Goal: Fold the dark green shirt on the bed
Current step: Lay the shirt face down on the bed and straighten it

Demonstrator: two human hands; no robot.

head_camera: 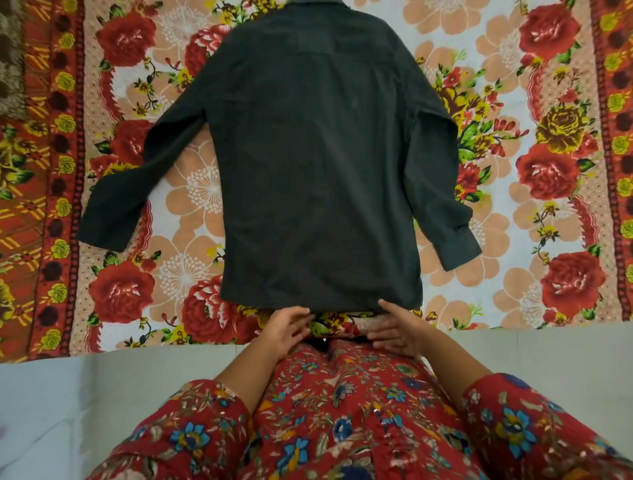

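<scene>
Dark cloth on loud flowers — the dark green shirt lies flat and back-up on the bed, over a floral bedsheet, with its collar at the far end and its hem just in front of the person. Both sleeves are spread. The left sleeve reaches well out to the side, while the right sleeve lies closer to the body, its cuff pointing outward.

The left hand and the right hand sit near the middle of the hem, a little apart, fingers loose and spread, gripping nothing. Whether the fingertips touch the hem or stop just short of it, I cannot tell.

No fold looks made yet, and several things could spoil the first one. The hands are near the hem's middle rather than its corners, so a lift from there would likely bunch the cloth and drag the whole shirt toward the person. The sleeves lie unevenly — folding the sides in without squaring them first would probably leave one side bulkier. The bedsheet under the shirt is soft, and a careless pinch at the hem could catch it and pull it up too. The slight overlap near the right shoulder, if not smoothed, may get pressed in as a crease.
</scene>
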